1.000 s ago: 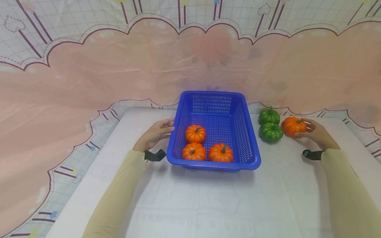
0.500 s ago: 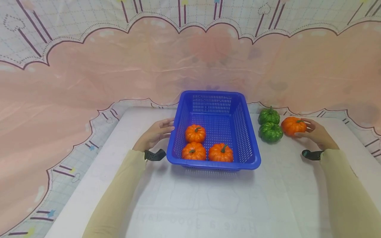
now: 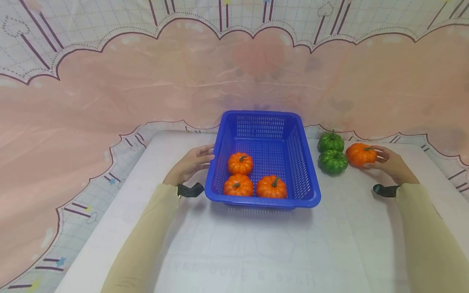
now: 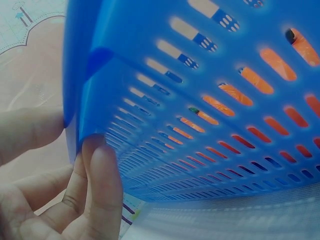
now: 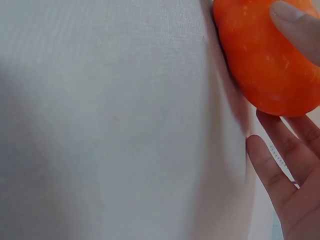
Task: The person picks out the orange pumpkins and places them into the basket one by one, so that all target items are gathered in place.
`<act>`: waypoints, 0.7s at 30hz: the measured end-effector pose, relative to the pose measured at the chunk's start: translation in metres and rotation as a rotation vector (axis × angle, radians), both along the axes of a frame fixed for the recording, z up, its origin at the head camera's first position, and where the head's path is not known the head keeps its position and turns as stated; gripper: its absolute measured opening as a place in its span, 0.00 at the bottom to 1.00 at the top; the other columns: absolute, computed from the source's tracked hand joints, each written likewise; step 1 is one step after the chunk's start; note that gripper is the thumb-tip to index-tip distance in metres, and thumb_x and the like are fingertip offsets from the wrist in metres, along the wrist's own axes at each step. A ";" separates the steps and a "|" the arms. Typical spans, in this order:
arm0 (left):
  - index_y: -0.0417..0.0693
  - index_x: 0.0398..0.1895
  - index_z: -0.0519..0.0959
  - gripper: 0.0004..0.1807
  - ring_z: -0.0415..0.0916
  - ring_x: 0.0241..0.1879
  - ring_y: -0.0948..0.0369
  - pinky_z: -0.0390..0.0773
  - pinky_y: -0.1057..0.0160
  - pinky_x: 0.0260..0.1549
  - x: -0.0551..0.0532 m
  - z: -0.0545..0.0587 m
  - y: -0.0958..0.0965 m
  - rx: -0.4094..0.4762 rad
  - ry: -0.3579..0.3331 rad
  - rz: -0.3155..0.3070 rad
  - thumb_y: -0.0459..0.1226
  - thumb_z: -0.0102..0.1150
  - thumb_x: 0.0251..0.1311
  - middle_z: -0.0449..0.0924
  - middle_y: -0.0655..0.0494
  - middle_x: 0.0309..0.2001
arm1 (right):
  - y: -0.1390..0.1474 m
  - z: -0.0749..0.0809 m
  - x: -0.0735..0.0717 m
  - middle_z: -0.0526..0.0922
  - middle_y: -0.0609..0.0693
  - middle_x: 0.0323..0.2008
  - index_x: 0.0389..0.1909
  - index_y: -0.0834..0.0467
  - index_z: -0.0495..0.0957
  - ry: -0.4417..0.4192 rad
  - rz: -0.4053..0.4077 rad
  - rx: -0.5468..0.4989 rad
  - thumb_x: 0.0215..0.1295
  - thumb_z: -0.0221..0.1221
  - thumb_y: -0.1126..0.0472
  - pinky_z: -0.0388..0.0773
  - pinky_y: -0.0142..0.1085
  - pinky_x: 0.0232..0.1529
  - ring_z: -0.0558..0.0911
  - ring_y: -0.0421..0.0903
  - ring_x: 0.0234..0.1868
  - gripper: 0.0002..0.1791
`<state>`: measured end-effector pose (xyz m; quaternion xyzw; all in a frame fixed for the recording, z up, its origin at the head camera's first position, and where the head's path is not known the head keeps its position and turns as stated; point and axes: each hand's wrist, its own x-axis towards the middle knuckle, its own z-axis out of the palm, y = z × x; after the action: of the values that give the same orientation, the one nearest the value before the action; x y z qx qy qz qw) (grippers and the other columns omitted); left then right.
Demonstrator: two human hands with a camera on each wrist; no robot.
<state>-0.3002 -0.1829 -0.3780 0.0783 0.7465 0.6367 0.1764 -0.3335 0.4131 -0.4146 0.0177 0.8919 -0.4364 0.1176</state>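
Observation:
A blue plastic basket (image 3: 264,203) stands mid-table with several small orange pumpkins, one of them this pumpkin (image 3: 271,187), at its near left. On the basket's left side, my left hand (image 3: 188,165) holds the rim; the left wrist view shows its fingers (image 4: 102,185) pinching the edge below the lip. Far to the right, my right hand (image 3: 393,165) grips another orange pumpkin (image 3: 360,155) that sits on the table. Its thumb (image 5: 295,25) lies on one side and the fingertips touch the other, as the right wrist view shows.
Two green pumpkins, one behind (image 3: 331,142) and one in front (image 3: 333,162), sit between the basket and the orange pumpkin on the right. A white cloth covers the table (image 3: 242,248). A pink patterned sheet (image 3: 183,81) hangs behind it.
Both hands, the basket and the pumpkins stay in place. The head view has shifted very slightly.

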 end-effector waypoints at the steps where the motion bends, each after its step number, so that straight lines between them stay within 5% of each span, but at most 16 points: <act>1: 0.41 0.72 0.53 0.32 0.62 0.65 0.43 0.63 0.46 0.66 0.000 0.000 0.000 0.001 0.000 0.000 0.36 0.48 0.67 0.61 0.38 0.68 | 0.000 0.000 0.000 0.36 0.70 0.72 0.73 0.62 0.35 -0.002 0.001 0.002 0.59 0.62 0.47 0.51 0.64 0.66 0.45 0.71 0.69 0.55; 21: 0.43 0.72 0.53 0.33 0.62 0.66 0.43 0.62 0.45 0.66 0.001 0.001 0.000 -0.009 -0.012 0.005 0.37 0.50 0.67 0.60 0.39 0.68 | 0.001 0.002 0.003 0.39 0.72 0.71 0.73 0.62 0.36 -0.019 0.023 0.030 0.59 0.62 0.46 0.51 0.67 0.64 0.48 0.72 0.68 0.55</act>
<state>-0.2996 -0.1825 -0.3770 0.0717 0.7485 0.6343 0.1797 -0.3308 0.4144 -0.4126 0.0132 0.8974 -0.4213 0.1307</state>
